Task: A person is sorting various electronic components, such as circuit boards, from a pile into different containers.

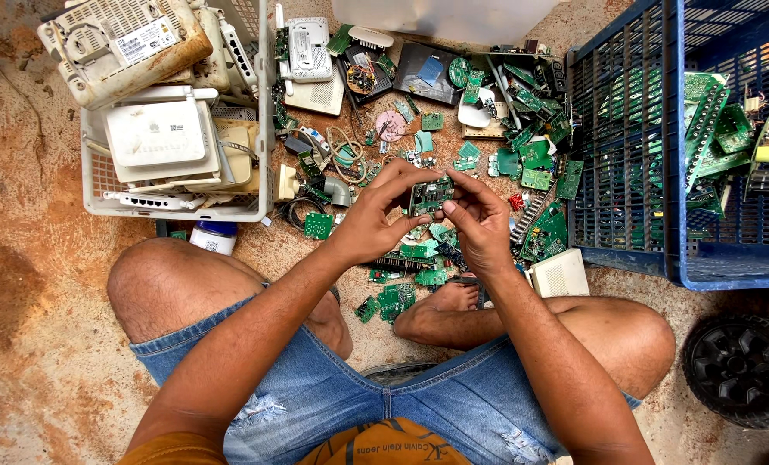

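Head view, looking straight down: I see both hands raised over the littered ground, meeting on 1 small green circuit board (431, 195). My left hand (376, 220) pinches the board's left edge, thumb underneath and fingers curled over the top. My right hand (479, 226) closes on its right side, fingertips bunched against the board's edge and lower corner. So the board sits between the 2 hands, touching both, held roughly flat and facing up at me, clear of the ground.

Directly below the hands lies a scatter of green board fragments (397, 297) on the dirt floor (31, 284), beside a bare foot (449, 299) tucked in between my knees. Past the hands, further from me, more loose boards and plastic casings (522, 138) are heaped together, with a white router shell (309, 50) among them.

At the left stands a white plastic crate (264, 129) packed with white router housings (156, 138). At the right is a blue plastic crate (626, 146), and green boards (720, 138) are piled inside it. A white box (559, 274) rests just beside my right forearm, and a black wheel (744, 368) sits near the lower right corner, well apart from the hands.
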